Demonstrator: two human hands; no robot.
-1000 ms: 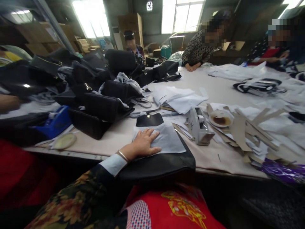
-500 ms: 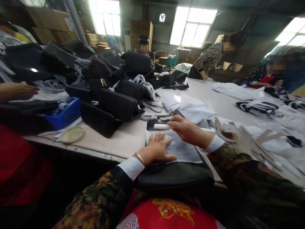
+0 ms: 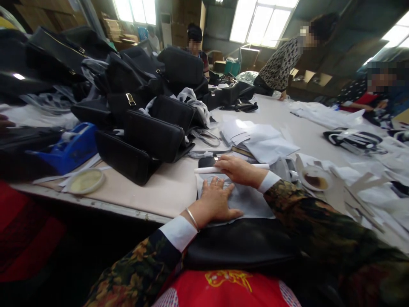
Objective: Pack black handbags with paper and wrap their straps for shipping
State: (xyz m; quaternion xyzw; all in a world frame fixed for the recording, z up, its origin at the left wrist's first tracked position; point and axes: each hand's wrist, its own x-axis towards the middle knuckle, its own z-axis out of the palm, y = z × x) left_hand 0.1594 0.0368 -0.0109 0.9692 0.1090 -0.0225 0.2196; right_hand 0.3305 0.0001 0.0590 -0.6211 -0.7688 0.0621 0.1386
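My left hand (image 3: 216, 202) lies flat with fingers spread on a grey-white sheet (image 3: 247, 200) that covers a black bag (image 3: 243, 243) at the table's near edge. My right hand (image 3: 238, 170) is just beyond it, fingers closed on a white rolled paper tube (image 3: 206, 169) that lies across the far edge of the sheet. The bag's black flap with a gold clasp (image 3: 206, 162) shows just behind the tube. Both my sleeves are dark and floral with white cuffs.
A heap of black bags (image 3: 143, 111) fills the left of the table (image 3: 166, 189). A blue tape dispenser (image 3: 68, 147) and a round lid (image 3: 84, 181) sit near the left edge. White sheets (image 3: 258, 140), a glue dish (image 3: 315, 179) and card strips lie to the right. Other people stand at the far side.
My right hand has come into view with the white tube and settled lower onto the sheet's far edge. My left hand stayed pressed on the sheet. The view shifted slightly right.
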